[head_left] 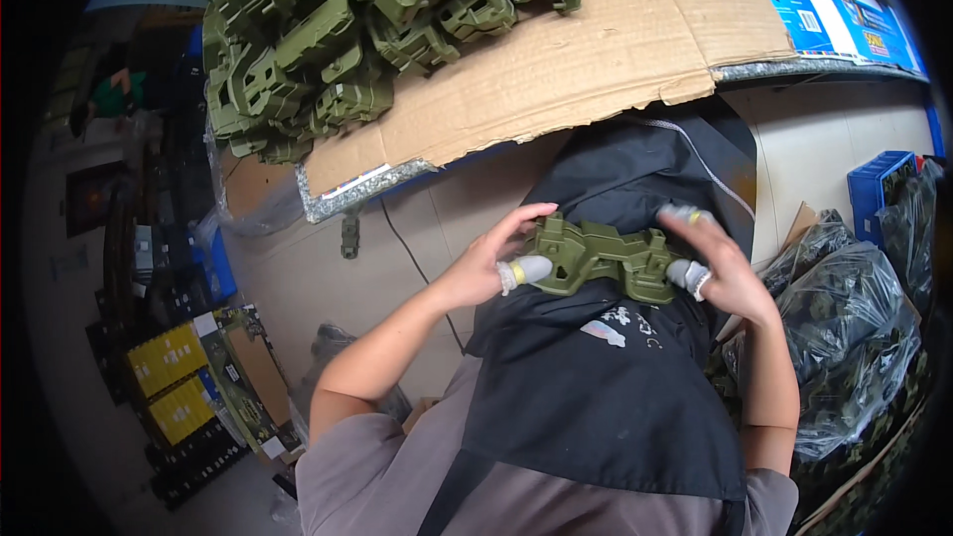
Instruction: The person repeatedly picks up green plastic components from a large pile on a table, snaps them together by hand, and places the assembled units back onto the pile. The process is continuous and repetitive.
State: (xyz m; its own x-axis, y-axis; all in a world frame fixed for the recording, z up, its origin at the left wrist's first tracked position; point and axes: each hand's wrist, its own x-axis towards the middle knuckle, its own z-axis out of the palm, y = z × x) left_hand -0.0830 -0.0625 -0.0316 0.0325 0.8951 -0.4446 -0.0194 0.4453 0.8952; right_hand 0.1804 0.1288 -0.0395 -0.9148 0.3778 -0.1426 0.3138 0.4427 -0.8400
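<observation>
An olive-green molded plastic part [606, 256], with raised blocks and cutouts, is level above the lap of my black apron. My left hand [488, 263] grips its left end. The thumb, in a grey finger cot held by a yellow band, presses on the face, and the index finger lies along the upper edge. At the right end is my right hand [730, 273], its fingers spread and slightly blurred. Its thumb, also in a grey cot, sits against the part's edge, while the index finger is raised off it.
Similar green parts [308, 40] are heaped at the far left of a cardboard-covered table [556, 69]. Filled clear plastic bags [844, 318] and a blue crate [879, 189] stand on my right. Yellow boxes [174, 387] are at lower left. A small green piece [349, 236] lies on the floor.
</observation>
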